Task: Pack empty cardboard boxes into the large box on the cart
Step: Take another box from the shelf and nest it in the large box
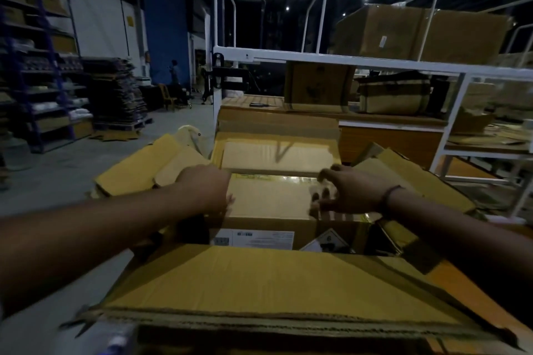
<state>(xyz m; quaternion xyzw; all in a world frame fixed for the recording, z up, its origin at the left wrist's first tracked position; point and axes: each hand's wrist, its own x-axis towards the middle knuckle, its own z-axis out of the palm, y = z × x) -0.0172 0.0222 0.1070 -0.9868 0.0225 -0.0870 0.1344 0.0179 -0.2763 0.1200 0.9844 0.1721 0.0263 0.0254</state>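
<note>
So the smaller cardboard box (274,202) sits down inside the large box (259,282), flaps splayed out all round; left hand (205,190) is on its left edge, fingers curled over the side, gripping it I think; right hand (350,192) hovers at the right edge, fingers bent but blurry, can't tell if they hold anything; white rack (375,62) with more cartons stands far right.

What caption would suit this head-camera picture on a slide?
Left hand and right hand on a small cardboard box sitting in the large open box, in dim light.
</note>
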